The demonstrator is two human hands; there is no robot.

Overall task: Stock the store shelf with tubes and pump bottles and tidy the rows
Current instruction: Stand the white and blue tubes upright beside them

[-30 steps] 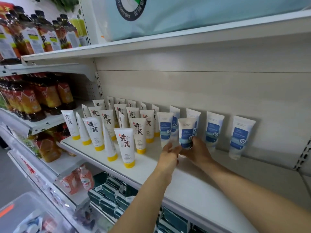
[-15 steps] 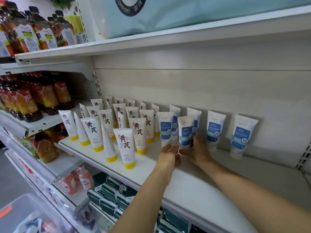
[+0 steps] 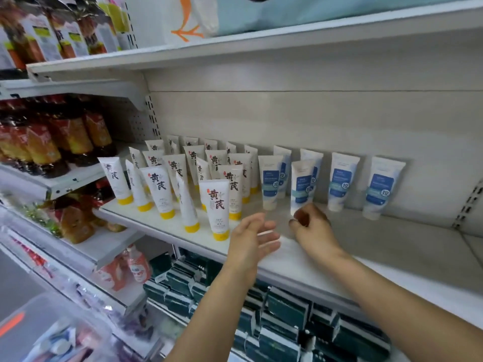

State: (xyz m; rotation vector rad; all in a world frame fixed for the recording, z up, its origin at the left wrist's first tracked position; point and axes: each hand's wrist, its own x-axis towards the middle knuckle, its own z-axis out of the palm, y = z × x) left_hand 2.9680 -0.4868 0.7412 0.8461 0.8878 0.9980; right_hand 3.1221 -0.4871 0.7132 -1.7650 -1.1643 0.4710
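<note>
Now, step: judged as squaring up the blue row on the white shelf board (image 3: 392,246).
Right hand: right hand (image 3: 312,226) sits at the foot of the front white squeeze tube with a blue label (image 3: 302,186), fingers curled at its cap; whether it pinches the cap or only touches it, I cannot tell.
Left hand: left hand (image 3: 252,240) hovers at 9 o'clock of the right, fingers straight and spread, blurred, holding nothing, apart from the tubes.
Why so: tubes stand cap-down, so steadying at the base probably stops toppling.
Task's things: five more blue-label tubes (image 3: 342,181) lean along the back wall from 11 to 2 o'clock.
Neighbours: white tubes with yellow caps (image 3: 217,209) crowd 9 to 10 o'clock, several turned edge-on; the nearest could be knocked.
Elsewhere: dark sauce bottles (image 3: 52,142) far left.
</note>
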